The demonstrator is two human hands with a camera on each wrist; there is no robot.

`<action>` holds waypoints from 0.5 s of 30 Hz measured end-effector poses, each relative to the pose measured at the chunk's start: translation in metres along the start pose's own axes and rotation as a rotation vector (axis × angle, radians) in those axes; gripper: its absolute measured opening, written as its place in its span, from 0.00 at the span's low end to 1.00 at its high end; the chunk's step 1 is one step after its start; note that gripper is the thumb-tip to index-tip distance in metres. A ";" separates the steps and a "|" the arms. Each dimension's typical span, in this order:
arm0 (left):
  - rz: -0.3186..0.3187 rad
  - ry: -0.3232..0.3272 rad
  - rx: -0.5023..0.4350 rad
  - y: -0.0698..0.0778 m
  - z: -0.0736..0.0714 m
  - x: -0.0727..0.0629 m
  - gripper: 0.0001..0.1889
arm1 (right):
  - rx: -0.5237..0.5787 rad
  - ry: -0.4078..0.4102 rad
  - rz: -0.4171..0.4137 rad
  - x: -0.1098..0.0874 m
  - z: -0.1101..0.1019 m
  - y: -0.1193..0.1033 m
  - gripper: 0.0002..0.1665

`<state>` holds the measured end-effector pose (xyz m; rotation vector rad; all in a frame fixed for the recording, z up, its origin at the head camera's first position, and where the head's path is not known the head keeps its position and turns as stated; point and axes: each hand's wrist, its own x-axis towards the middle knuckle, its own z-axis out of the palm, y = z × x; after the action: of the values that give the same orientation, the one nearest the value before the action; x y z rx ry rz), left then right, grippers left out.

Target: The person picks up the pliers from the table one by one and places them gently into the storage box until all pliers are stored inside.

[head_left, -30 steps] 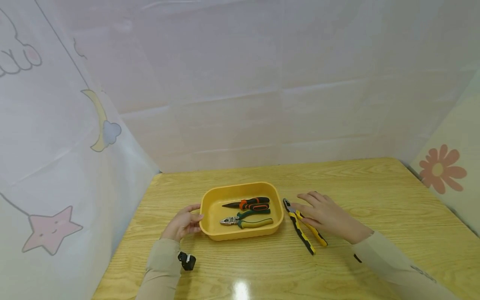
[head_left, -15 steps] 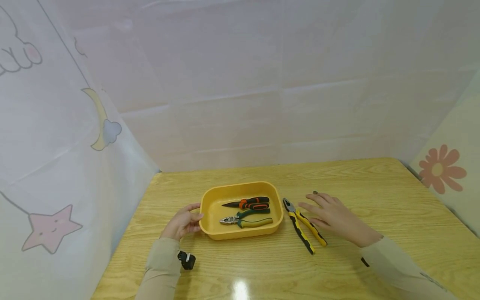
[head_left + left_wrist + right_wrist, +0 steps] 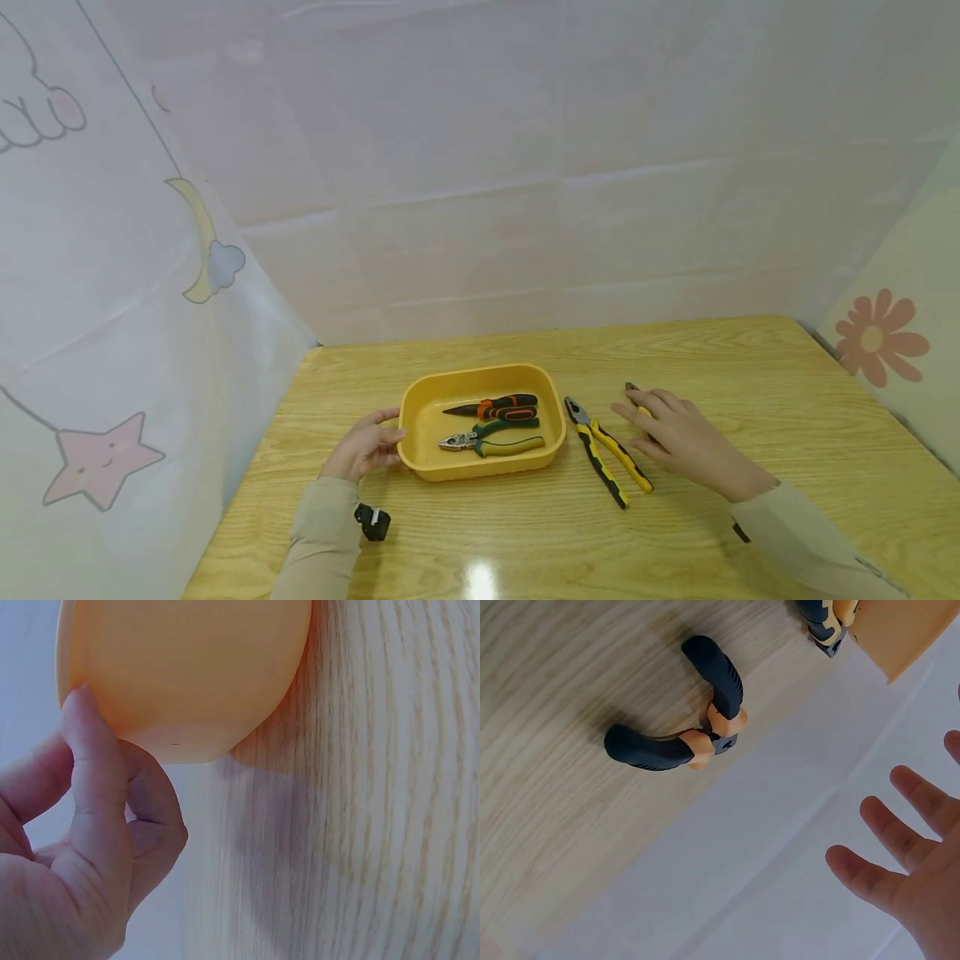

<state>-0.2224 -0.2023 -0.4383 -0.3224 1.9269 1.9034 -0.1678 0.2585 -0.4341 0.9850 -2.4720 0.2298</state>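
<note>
My left hand (image 3: 363, 446) pinches the left end of a yellow plastic tray (image 3: 408, 457), its thumb over the rim; the left wrist view shows the thumb (image 3: 94, 761) on the wall and the other fingers outside. Inside lie black-and-orange long-nose pliers (image 3: 510, 408) and green-handled combination pliers (image 3: 510, 447). Yellow-and-black pliers (image 3: 588, 446) rest right of the tray, handles spread. My right hand (image 3: 682, 442) hovers with spread fingers above smaller pliers, mostly hidden from the head view. In the right wrist view these pliers (image 3: 656, 750) have black-and-orange handles, apart from the fingers (image 3: 862, 874).
Everything stands on a wooden table (image 3: 480, 533). A pale cloth backdrop (image 3: 465, 208) rises behind the table's far edge, with printed cloth at both sides. A small black device (image 3: 372, 522) is strapped at the left wrist.
My right hand has shifted right, away from the yellow-and-black pliers and over the smaller pliers, whose tip now shows more. The left hand and the tray have stayed put.
</note>
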 end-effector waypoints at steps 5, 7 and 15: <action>-0.001 0.002 -0.002 0.000 0.000 0.000 0.28 | -0.002 -0.037 0.054 -0.004 -0.003 -0.001 0.30; -0.002 0.005 -0.007 0.001 0.001 0.000 0.28 | -0.009 -0.051 0.066 -0.006 -0.003 0.000 0.30; -0.001 0.010 0.013 0.000 0.001 -0.001 0.28 | -0.037 -0.060 0.086 -0.013 -0.003 0.001 0.29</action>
<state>-0.2213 -0.2013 -0.4379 -0.3290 1.9444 1.8910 -0.1596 0.2682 -0.4378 0.8836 -2.5665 0.1841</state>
